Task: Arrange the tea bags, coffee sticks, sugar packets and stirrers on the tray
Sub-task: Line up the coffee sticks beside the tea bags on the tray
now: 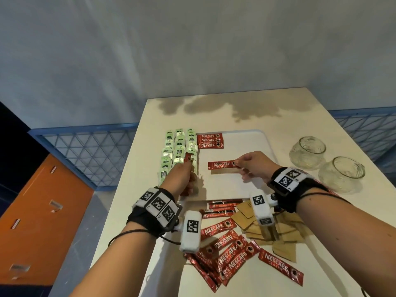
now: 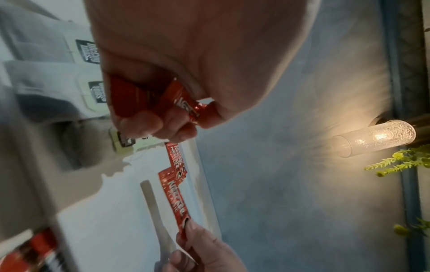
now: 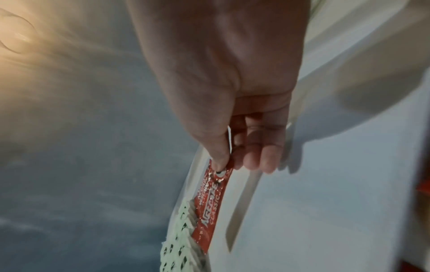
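Note:
A white tray [image 1: 246, 136] lies on the table. Several green tea bags [image 1: 177, 151] stand in rows along its left side, and three red coffee sticks [image 1: 210, 141] lie beside them at the far end. My right hand [image 1: 250, 166] pinches one red coffee stick [image 1: 221, 165] [image 3: 210, 206] by its right end, held level just above the tray's middle. My left hand [image 1: 182, 174] [image 2: 163, 117] grips a bunch of red coffee sticks [image 1: 188, 159] [image 2: 149, 99] over the tea bags. Loose coffee sticks [image 1: 233, 251] and brown sugar packets [image 1: 276, 232] lie near me.
Two clear glass bowls [image 1: 307, 152] [image 1: 341, 173] stand at the tray's right. The table's far part carries a dark stain [image 1: 235, 106]. Its left edge drops to a blue mesh rail [image 1: 85, 151] and an orange surface [image 1: 42, 221].

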Available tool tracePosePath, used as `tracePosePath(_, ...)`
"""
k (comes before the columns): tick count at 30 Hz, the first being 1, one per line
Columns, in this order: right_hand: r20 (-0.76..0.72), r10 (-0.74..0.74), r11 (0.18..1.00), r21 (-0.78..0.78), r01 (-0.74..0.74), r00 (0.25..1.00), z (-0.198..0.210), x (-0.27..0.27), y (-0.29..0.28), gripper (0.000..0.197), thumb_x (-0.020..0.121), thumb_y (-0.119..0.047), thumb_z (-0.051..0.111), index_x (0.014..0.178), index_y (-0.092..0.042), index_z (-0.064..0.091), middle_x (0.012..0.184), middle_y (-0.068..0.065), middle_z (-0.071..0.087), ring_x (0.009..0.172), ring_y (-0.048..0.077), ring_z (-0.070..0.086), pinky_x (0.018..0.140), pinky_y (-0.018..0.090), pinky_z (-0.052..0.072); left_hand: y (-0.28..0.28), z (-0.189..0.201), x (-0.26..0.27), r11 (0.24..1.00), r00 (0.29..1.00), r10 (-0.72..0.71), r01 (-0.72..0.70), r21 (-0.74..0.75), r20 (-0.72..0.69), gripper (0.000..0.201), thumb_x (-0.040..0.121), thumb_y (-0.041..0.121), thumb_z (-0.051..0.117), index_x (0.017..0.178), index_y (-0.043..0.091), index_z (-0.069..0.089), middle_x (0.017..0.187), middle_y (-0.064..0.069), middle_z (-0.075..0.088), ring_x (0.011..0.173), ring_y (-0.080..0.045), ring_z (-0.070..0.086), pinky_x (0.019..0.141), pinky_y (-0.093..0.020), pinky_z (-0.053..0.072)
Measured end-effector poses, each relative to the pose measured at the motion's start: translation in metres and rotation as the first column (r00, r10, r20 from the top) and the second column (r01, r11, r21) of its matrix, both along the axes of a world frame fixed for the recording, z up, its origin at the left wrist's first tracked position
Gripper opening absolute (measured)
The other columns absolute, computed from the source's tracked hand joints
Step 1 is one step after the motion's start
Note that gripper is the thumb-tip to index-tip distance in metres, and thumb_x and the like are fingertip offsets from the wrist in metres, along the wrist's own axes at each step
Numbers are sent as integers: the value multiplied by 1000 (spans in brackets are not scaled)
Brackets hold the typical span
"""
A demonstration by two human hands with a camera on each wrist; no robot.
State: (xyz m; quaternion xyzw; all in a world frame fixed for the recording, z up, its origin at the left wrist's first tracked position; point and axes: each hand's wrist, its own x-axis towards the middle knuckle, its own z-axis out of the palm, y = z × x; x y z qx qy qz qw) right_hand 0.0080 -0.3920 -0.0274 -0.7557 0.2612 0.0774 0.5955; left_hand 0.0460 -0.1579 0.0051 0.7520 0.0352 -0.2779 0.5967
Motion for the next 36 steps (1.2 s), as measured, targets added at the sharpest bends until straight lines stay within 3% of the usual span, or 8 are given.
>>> tracePosePath(4, 3, -105, 994, -17, 105, 994, -13, 28, 0, 22, 93, -4, 63, 99, 17, 63, 60, 13, 52, 36, 11, 47, 40, 22, 43, 5, -1, 15, 988, 999, 26, -32, -153, -41, 13, 101, 11, 41, 93, 5, 50, 73, -10, 59, 54, -23, 54, 52, -33, 47)
tracePosePath(11, 35, -122, 977, -170, 126, 992, -27, 74, 7, 27, 89, -13, 69, 66, -10, 54, 62, 17, 55, 51, 26, 47, 48, 33, 40, 15, 0, 37, 993, 999, 16, -10, -121, 50, 12, 99, 16, 54, 105, 6, 59, 85, -18, 71, 54, -26, 62, 48, -29, 51)
tracePosePath(18, 43, -146, 953, -262, 152, 988, -38, 95, 8, 26, 84, -19, 74, 79, -17, 49, 80, 13, 62, 58, 29, 56, 63, 53, 57, 15, -7, 51, 998, 998, 6, -1, -70, 64, 17, 99, 21, 54, 106, 7, 61, 87, -15, 75, 47, -19, 54, 46, -25, 45)
tracePosePath(22, 44, -128, 941, -309, 136, 991, -37, 96, 9, 26, 85, -22, 74, 78, -18, 49, 79, 12, 63, 59, 29, 57, 64, 52, 58, 12, -8, 51, 998, 998, -13, 17, -53, 66, 19, 101, 21, 51, 103, 6, 62, 88, -10, 76, 47, -12, 54, 42, -22, 41)
tracePosePath(27, 32, -139, 956, -256, 143, 990, -37, 96, 6, 29, 85, -23, 74, 83, -14, 47, 69, 16, 62, 51, 27, 52, 49, 35, 45, 12, -5, 46, 990, 999, -50, 49, -134, -2, 22, 101, 22, 51, 106, 4, 62, 90, -13, 76, 54, -18, 62, 45, -25, 50)
tracePosePath(30, 77, -226, 971, -58, 231, 971, -31, 88, 8, 33, 82, -20, 77, 83, -13, 45, 71, 17, 56, 54, 24, 46, 47, 34, 39, 12, -3, 43, 985, 996, -87, 87, -150, 7, 19, 103, 21, 46, 107, 6, 58, 92, -14, 76, 51, -17, 59, 44, -25, 48)
tracePosePath(32, 134, -272, 960, 107, 259, 953, -19, 78, 15, 29, 82, -19, 78, 83, -11, 50, 78, 15, 56, 59, 21, 48, 54, 34, 48, 11, -3, 41, 983, 993, -120, 122, -138, 23, 21, 104, 20, 43, 110, 5, 57, 93, -13, 76, 51, -14, 57, 43, -24, 46)
tracePosePath(36, 220, 89, 995, 20, -96, 971, 17, 52, 37, 28, 87, -33, 72, 93, -6, 70, 74, 3, 60, 54, 11, 51, 55, 23, 47, 3, 0, 35, 975, 980, -195, 197, -104, 31, 23, 105, 19, 43, 115, 4, 57, 96, -12, 76, 52, -13, 57, 45, -23, 46)
